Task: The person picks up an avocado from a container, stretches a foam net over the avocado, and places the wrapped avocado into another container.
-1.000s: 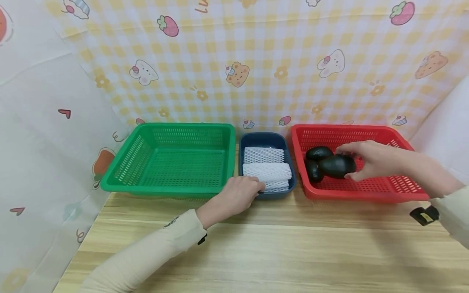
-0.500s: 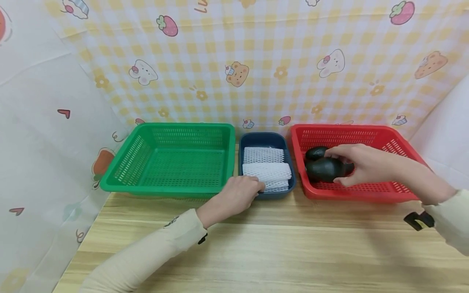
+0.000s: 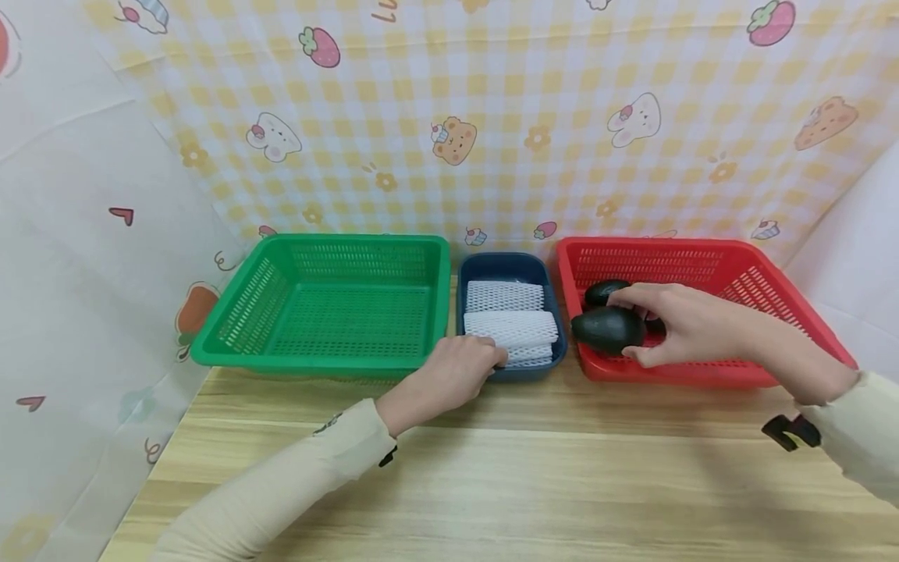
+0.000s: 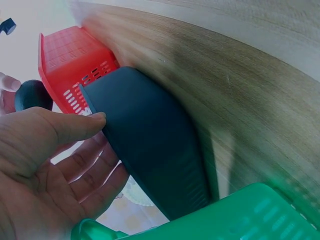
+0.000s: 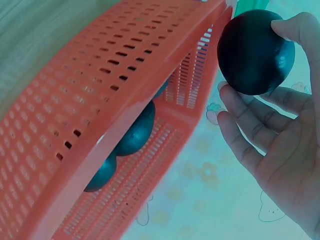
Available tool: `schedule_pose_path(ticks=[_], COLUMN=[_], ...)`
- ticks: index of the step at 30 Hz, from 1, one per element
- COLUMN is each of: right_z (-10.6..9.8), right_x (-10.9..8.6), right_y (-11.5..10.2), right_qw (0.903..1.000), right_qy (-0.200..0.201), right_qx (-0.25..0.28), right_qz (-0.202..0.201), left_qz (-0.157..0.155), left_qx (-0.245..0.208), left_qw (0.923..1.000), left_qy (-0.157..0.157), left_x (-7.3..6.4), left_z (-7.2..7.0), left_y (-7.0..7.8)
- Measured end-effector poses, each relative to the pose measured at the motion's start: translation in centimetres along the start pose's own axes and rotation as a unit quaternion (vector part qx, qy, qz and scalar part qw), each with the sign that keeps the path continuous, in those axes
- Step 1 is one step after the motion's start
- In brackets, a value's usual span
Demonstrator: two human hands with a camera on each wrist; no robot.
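So on the left there's the green basket (image 3: 316,362), then the left grip (image 3: 442,378) pinching the rim of the blue tub (image 3: 507,267) of white mesh sleeves (image 3: 510,328), and imo leaning too hard on that edge could tip it. Next over, a dark avocado (image 3: 608,329) is up in the right grip (image 3: 674,320), thumb and fingers around it, over the near left corner of the red basket (image 3: 702,376) with the other avocados (image 5: 136,134); skin looks slick, so a loose hold could send it rolling across the counter (image 3: 534,484).
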State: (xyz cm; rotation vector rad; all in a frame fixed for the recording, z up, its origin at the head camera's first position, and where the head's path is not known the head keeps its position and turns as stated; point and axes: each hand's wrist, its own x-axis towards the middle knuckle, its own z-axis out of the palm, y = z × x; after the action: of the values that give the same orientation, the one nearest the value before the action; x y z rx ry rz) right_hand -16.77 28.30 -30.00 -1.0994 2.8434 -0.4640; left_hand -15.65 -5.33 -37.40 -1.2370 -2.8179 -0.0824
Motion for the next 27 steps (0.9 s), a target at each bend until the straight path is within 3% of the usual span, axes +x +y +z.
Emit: schedule_pose_path(ticks=[16,27], right_z=[1.0,1.8], right_x=[0.3,0.5], right_y=[-1.6,-4.1], right_qw=[0.9992,0.9988], right_qy=[0.015,0.001], right_qx=[-0.009,-0.016], right_qz=[-0.035,-0.046], left_qz=[0.009,0.008], left_qx=[-0.005,-0.006], left_qw=[0.9998,0.9998], left_qy=[0.016,0.019], left_x=[-0.1,-0.1], left_z=[0.0,0.1], left_y=[-0.1,-0.2])
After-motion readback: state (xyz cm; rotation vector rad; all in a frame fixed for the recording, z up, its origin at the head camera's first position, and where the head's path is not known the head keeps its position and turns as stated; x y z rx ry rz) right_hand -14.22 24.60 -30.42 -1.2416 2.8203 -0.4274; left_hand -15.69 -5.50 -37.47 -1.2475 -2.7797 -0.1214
